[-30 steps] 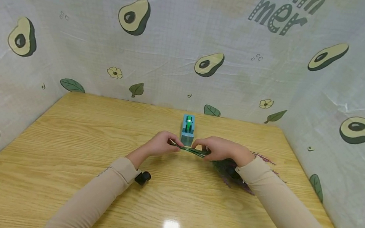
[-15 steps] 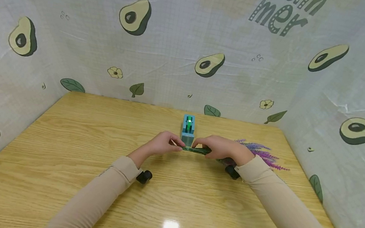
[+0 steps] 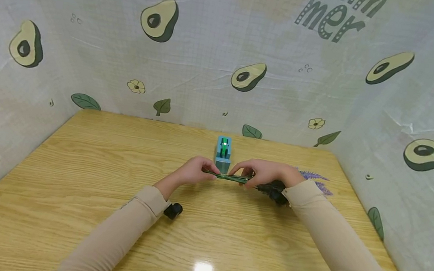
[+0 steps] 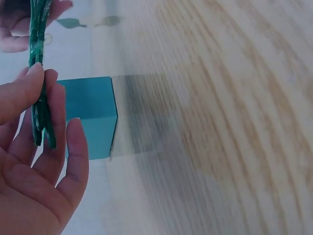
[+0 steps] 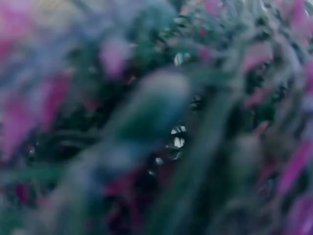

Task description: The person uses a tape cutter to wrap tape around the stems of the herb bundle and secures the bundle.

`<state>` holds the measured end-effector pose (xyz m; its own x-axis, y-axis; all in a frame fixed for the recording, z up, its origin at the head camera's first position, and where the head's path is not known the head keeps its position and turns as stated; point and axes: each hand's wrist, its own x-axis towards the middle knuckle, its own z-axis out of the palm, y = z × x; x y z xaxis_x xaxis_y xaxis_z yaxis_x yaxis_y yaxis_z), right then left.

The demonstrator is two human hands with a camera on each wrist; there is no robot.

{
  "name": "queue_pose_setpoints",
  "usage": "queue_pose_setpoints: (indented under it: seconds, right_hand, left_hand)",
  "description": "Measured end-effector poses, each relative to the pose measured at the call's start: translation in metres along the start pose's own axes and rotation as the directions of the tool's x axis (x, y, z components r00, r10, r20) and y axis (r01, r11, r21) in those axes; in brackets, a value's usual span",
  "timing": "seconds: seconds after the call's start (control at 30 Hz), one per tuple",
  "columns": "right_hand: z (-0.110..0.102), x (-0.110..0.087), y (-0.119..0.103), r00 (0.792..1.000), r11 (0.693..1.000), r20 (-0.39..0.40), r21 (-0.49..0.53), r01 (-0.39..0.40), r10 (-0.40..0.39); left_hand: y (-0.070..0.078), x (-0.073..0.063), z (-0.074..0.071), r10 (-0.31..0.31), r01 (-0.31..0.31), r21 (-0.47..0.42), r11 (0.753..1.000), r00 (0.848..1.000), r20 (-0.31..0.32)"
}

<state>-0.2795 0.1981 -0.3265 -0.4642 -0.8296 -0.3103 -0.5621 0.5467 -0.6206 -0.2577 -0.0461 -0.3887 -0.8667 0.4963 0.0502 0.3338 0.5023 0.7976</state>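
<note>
A bundle of artificial lavender spans my two hands, its green stems lying roughly sideways above the table. My left hand pinches the stems near their cut ends between thumb and fingers. Clear tape shows around the stems in the left wrist view, between the hands. Further along, my right hand grips the stems with curled fingers. Purple flower heads stick out past the right wrist, partly hidden by the forearm. Blurred pink blossoms and leaves fill the right wrist view, hiding that hand there.
Just behind the stems stands a blue tape dispenser with a green roll. In the left wrist view a clear strip extends from its front. A patterned cloth encloses the back and sides of the wooden table.
The bundle has turned about its stems: flower heads that hung below the right wrist swung up, and a purple-blue cluster now shows above it. Both hands keep nearly the same place.
</note>
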Motion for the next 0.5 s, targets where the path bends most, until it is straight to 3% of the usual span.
queue_pose_setpoints:
  seconds: [0.2,0.37,0.5]
  right_hand:
    - [-0.0023,0.002,0.0055,0.999,0.995,0.027,0.096,0.033,-0.036]
    - [-0.0005,0.0059,0.0086,0.998,0.999,-0.038,-0.008,0.046,-0.047]
    - [0.0005,0.0093,0.0061,0.996,0.991,-0.086,-0.137,-0.005,-0.007]
  left_hand:
    - [-0.0013,0.0021,-0.0001,-0.003,0.004,-0.051,0.999,1.0,0.014]
    - [-0.0045,0.0039,-0.0001,-0.078,0.087,-0.168,0.982,0.995,0.061]
    - [-0.0042,0.004,-0.0012,-0.15,0.162,-0.272,0.948,0.987,0.065]
